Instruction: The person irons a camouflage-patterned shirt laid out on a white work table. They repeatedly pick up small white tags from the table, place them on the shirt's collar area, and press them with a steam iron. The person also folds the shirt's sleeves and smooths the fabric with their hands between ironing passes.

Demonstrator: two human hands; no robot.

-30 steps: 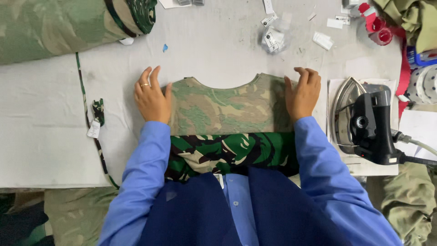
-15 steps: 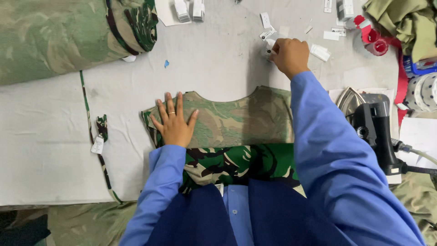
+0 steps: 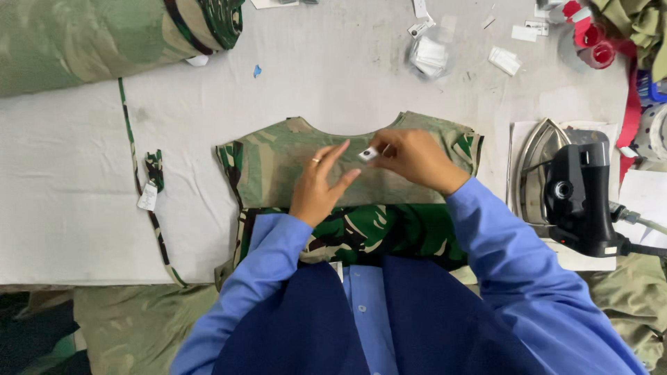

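— Where is the label (image 3: 367,154)?
— Pinched in the fingertips of the right hand (image 3: 415,158), just above the camouflage garment (image 3: 278,163) spread on the table (image 3: 83,180).
— And the left hand (image 3: 318,187)?
— Open, fingers spread, hovering just beside the label, over the garment's middle.

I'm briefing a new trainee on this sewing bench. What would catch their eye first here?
First, the camouflage garment piece spread flat mid-table, with both hands above it: the right hand pinches a small white label while the left hand hovers open beside it. Next, the black iron resting at the table's right edge, and the big camouflage fabric roll at the upper left.
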